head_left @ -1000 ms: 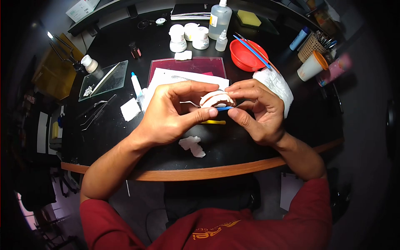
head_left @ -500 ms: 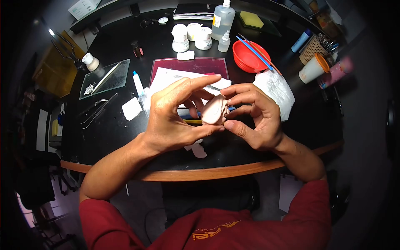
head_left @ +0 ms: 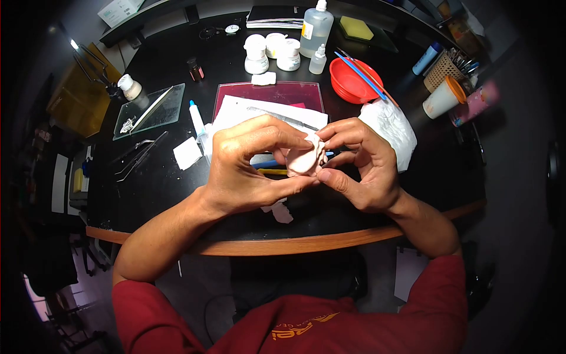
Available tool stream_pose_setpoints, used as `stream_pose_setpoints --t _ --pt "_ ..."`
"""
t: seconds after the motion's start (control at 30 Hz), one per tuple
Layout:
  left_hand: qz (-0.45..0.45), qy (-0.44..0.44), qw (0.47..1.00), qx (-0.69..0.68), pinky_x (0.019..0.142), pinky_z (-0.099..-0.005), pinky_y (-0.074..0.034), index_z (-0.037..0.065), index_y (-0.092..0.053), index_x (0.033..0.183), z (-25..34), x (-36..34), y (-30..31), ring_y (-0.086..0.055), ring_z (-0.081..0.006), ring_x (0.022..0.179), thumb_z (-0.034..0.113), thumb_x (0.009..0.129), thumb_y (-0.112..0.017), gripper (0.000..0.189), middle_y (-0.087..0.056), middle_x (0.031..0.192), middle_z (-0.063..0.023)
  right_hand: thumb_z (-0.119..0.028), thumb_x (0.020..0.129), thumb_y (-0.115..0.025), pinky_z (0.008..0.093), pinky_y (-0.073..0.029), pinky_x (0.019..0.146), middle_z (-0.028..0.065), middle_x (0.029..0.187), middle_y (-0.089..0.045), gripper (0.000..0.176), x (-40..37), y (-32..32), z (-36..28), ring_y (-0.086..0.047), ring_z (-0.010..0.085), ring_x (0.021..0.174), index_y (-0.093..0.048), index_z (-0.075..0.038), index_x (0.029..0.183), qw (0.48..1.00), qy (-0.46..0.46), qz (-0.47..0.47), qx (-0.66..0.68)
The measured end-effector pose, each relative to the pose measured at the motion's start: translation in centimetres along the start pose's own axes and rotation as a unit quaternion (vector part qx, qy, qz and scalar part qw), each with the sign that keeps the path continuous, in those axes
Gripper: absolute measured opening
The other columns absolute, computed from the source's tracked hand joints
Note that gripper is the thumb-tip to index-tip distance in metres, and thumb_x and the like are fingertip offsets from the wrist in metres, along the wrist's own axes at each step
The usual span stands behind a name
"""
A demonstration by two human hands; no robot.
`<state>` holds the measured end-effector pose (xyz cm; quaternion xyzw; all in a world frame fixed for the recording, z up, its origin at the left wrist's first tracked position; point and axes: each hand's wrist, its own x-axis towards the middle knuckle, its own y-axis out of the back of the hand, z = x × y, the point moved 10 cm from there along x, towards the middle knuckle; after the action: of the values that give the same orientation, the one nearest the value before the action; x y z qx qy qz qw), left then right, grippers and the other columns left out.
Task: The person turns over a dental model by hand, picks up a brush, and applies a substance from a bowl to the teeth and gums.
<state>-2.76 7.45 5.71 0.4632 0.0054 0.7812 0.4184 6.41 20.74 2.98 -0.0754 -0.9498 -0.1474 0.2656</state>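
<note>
Seen from the cast as the dial's centre, with 12 o'clock away from the person, the red shirt (head_left: 247, 333) was nearest, at 6. Past the wooden edge of the counter (head_left: 147, 203), a crumpled scrap (head_left: 281, 213) lay at 7.

The pale pink cast (head_left: 300, 162) was held up above the counter between both hands. The left hand (head_left: 244, 162) gripped it from 9 o'clock, thumb below and fingers above; the right hand (head_left: 368, 168) pinched its bumpy side from 3, thumb and fingertips touching it. A yellow handle (head_left: 271, 171) and a blue strip (head_left: 263, 164) showed in part behind the left hand.

At 9 lay a white square (head_left: 187, 153), with tweezers (head_left: 139, 159) beyond it. The syringe (head_left: 196, 118) and a glass slab (head_left: 166, 112) were at 10, and a white wad (head_left: 390, 130) at 2.

At 11, white paper (head_left: 227, 117) overlapped a red sheet (head_left: 265, 89); a metal tool (head_left: 289, 120) rested on the paper. Two brushes (head_left: 361, 75) lay across the red bowl (head_left: 342, 88) at 1. Farther out stood white jars (head_left: 256, 61) between 11 and 12, and a large clear bottle (head_left: 316, 35) at 12.
</note>
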Motion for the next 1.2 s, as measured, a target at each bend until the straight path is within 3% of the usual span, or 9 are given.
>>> stream_pose_setpoints --t 0.23,0.33,0.63,0.73,0.83,1.07,1.2 --pt "0.003 0.014 0.999 -0.034 0.072 -0.0266 -0.063 -0.002 -0.073 0.092 -0.4 -0.2 0.0 -0.077 -0.0149 0.087 0.01 0.074 -0.098 0.033 -0.08 0.106 -0.0173 -0.002 0.088 -0.083 0.0311 -0.068 0.086 0.0172 0.125 -0.062 0.036 0.0 0.2 -0.1 -0.07 0.0206 0.113 -0.065 0.0 0.119 1.0 0.0 0.004 0.002" --pt "0.003 0.088 0.99 -0.109 0.085 -0.0346 -0.063 -0.001 -0.068 0.094 -1.8 -0.7 -0.4 -0.077 -0.0214 0.101 0.006 0.073 -0.099 0.038 -0.078 0.113 -0.0213 -0.001 0.089 -0.082 0.0308 -0.068 0.086 0.0163 0.124 -0.063 0.033 0.0 0.4 0.0 -0.071 0.0198 0.111 -0.065 0.0 0.118 1.0 -0.003 0.008 0.004" --pt "-0.053 0.115 0.986 -0.109 0.093 -0.0362 -0.062 -0.006 -0.067 0.126 -1.5 -0.5 -1.3 -0.075 -0.0232 0.111 0.004 0.087 -0.089 0.046 -0.075 0.124 -0.0212 0.003 0.09 -0.08 0.0243 -0.064 0.073 0.0114 0.111 -0.065 0.027 -0.2 1.1 -0.2 -0.071 0.0131 0.096 -0.067 -0.001 0.113 0.998 0.041 0.032 -0.042" --pt "0.001 0.219 0.944 -0.246 0.091 -0.0318 -0.062 -0.004 -0.068 0.123 -3.3 -1.1 -1.7 -0.075 -0.019 0.108 0.006 0.094 -0.084 0.035 -0.077 0.116 -0.0156 0.003 0.089 -0.082 0.0228 -0.062 0.069 0.0104 0.109 -0.065 0.029 -0.2 1.2 -0.4 -0.071 0.0124 0.094 -0.068 -0.001 0.115 0.996 0.056 0.04 -0.054" --pt "0.003 0.281 0.913 -0.296 0.093 -0.0311 -0.061 -0.004 -0.064 0.13 -4.0 -1.5 -2.1 -0.074 -0.0179 0.11 0.007 0.097 -0.08 0.038 -0.077 0.119 -0.0149 0.003 0.088 -0.083 0.0227 -0.062 0.069 0.0105 0.109 -0.066 0.034 0.1 1.3 -1.1 -0.072 0.0134 0.092 -0.069 -0.001 0.119 0.995 0.064 0.039 -0.071" --pt "-0.015 0.298 0.897 -0.325 0.087 -0.0298 -0.062 -0.003 -0.064 0.134 -4.9 -1.8 -2.3 -0.075 -0.0172 0.103 0.015 0.108 -0.068 0.032 -0.077 0.119 -0.0162 0.003 0.086 -0.086 0.0228 -0.062 0.068 0.0113 0.107 -0.07 0.039 0.1 1.4 -1.1 -0.074 0.0143 0.09 -0.073 0.0 0.123 0.992 0.066 0.048 -0.092" --pt "-0.018 0.335 0.873 -0.355 0.085 -0.0298 -0.062 -0.004 -0.062 0.14 -5.3 -2.3 -2.9 -0.075 -0.0172 0.097 0.021 0.111 -0.063 0.038 -0.077 0.116 -0.0155 0.002 0.087 -0.086 0.0231 -0.061 0.067 0.011 0.101 -0.073 0.036 0.0 1.5 -1.3 -0.074 0.0143 0.09 -0.075 0.0 0.121 0.991 0.056 0.055 -0.104"
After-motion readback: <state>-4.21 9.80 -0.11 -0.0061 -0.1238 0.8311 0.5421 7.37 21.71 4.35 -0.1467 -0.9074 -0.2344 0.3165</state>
